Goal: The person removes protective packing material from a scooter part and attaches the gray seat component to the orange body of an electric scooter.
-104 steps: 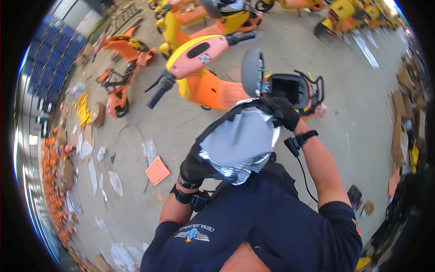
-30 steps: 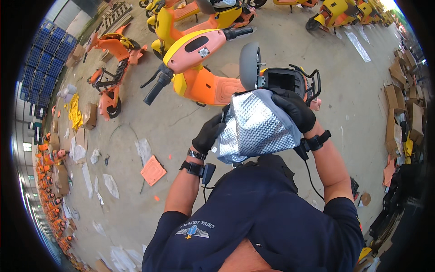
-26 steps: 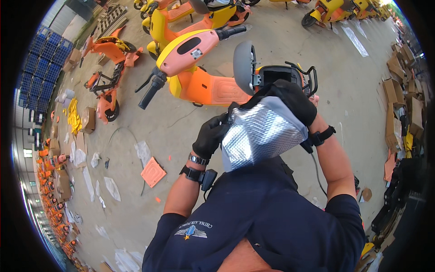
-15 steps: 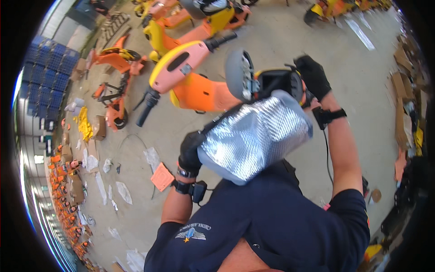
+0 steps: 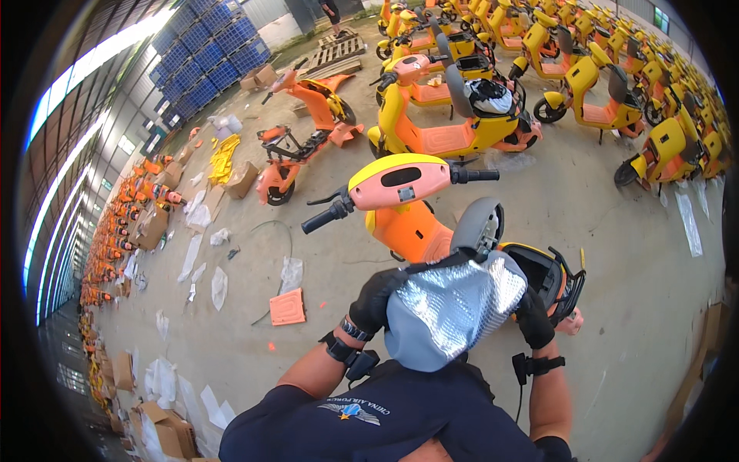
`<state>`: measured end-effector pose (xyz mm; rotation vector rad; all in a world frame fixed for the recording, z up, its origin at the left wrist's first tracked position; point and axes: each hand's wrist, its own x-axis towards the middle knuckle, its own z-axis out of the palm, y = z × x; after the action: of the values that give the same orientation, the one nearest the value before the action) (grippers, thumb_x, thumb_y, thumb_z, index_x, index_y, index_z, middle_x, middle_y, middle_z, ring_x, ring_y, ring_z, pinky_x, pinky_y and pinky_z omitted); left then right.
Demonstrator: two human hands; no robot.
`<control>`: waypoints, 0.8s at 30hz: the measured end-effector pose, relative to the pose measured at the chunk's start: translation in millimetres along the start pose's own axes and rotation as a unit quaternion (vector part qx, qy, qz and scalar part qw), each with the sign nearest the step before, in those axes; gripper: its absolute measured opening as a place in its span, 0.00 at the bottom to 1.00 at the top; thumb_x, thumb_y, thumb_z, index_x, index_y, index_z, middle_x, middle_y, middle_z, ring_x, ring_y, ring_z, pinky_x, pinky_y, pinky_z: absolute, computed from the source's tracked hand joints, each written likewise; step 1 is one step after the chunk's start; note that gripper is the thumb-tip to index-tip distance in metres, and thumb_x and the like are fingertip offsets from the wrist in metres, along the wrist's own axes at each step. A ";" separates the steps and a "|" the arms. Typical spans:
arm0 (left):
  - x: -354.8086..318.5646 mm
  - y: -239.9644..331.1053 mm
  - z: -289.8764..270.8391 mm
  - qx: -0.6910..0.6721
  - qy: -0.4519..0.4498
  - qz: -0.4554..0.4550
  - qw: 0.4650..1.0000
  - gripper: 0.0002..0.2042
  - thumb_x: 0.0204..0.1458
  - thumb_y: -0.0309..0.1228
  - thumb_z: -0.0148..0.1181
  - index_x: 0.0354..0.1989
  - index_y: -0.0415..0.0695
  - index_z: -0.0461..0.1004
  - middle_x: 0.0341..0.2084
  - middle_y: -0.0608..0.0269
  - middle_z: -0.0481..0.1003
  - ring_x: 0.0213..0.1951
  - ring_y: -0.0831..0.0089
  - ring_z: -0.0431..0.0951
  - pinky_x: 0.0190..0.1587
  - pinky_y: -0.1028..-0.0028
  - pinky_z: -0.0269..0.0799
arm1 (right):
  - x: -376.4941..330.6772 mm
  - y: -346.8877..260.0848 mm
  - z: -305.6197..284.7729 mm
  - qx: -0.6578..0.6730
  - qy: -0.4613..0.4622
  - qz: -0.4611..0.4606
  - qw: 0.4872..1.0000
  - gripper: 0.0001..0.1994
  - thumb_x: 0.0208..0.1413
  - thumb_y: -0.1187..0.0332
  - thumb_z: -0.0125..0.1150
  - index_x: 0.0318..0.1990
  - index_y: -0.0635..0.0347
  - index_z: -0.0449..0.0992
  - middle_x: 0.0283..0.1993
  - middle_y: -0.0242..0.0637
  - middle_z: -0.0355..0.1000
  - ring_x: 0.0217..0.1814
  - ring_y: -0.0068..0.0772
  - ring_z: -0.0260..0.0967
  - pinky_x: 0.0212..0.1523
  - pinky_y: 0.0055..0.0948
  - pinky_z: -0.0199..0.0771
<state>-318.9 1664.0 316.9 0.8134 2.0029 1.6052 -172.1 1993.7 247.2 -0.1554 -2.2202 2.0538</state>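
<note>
The left hand point(image 5: 375, 300) grips the left edge of the silver pouch point(image 5: 460, 304), probably to keep it spread; whether the right hand point(image 5: 533, 317) grips too, I cannot tell. The pouch is before the near edge of the storage box point(image 5: 546, 276).

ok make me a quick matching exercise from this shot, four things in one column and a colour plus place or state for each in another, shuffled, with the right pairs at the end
Things:
1. bag
2. seat
3. panel
4. crates

Descriptions:
A. blue, stacked far off
B. orange, flat on the floor
C. shiny silver, between left hand and right hand
D. grey, tipped up

Right pairs: 1-C, 2-D, 3-B, 4-A
</note>
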 end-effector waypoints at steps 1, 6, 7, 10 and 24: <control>2.5 14.5 14.0 -0.150 -0.004 -0.058 0.987 0.23 0.62 0.39 0.44 0.55 0.32 0.68 0.49 0.55 0.74 0.49 0.72 0.72 0.55 0.72 0.65 | 0.7 -0.6 -1.6 0.015 0.025 -0.010 1.000 0.22 0.64 0.58 0.49 0.58 0.66 0.67 0.54 0.38 0.71 0.54 0.27 0.65 0.53 0.30 0.66; -5.3 32.3 43.1 -0.343 0.061 -0.072 0.935 0.19 0.59 0.36 0.49 0.52 0.33 0.71 0.38 0.60 0.78 0.38 0.75 0.75 0.43 0.74 0.71 | 11.8 -1.8 -31.6 -0.139 0.105 -0.054 0.983 0.16 0.63 0.62 0.50 0.46 0.69 0.75 0.41 0.40 0.76 0.43 0.26 0.70 0.45 0.28 0.70; -0.2 32.0 45.0 -0.371 0.020 -0.060 0.926 0.19 0.57 0.35 0.49 0.50 0.32 0.71 0.37 0.59 0.78 0.37 0.74 0.76 0.41 0.75 0.71 | 23.7 12.9 -36.1 -0.082 0.092 -0.045 0.991 0.16 0.63 0.63 0.50 0.44 0.69 0.75 0.40 0.40 0.76 0.42 0.26 0.70 0.44 0.29 0.70; 21.7 69.2 44.1 -0.181 0.043 0.011 0.982 0.20 0.57 0.35 0.47 0.52 0.33 0.70 0.40 0.56 0.77 0.40 0.71 0.76 0.44 0.73 0.71 | 48.8 63.4 -29.3 -0.266 0.101 -0.230 0.931 0.13 0.63 0.66 0.50 0.40 0.69 0.76 0.36 0.43 0.75 0.39 0.31 0.71 0.41 0.31 0.70; 56.8 -72.8 -52.0 -0.444 -0.071 -0.084 0.889 0.34 0.54 0.44 0.55 0.67 0.44 0.52 0.62 0.55 0.61 0.61 0.59 0.63 0.61 0.59 0.61 | 88.9 32.4 34.3 -0.355 0.248 -0.249 0.866 0.21 0.50 0.74 0.54 0.54 0.68 0.67 0.45 0.51 0.71 0.45 0.51 0.71 0.46 0.38 0.72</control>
<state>-407.0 1655.0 258.8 0.3584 0.9869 1.9946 -265.3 1975.9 213.5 -0.1286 -2.2289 0.7649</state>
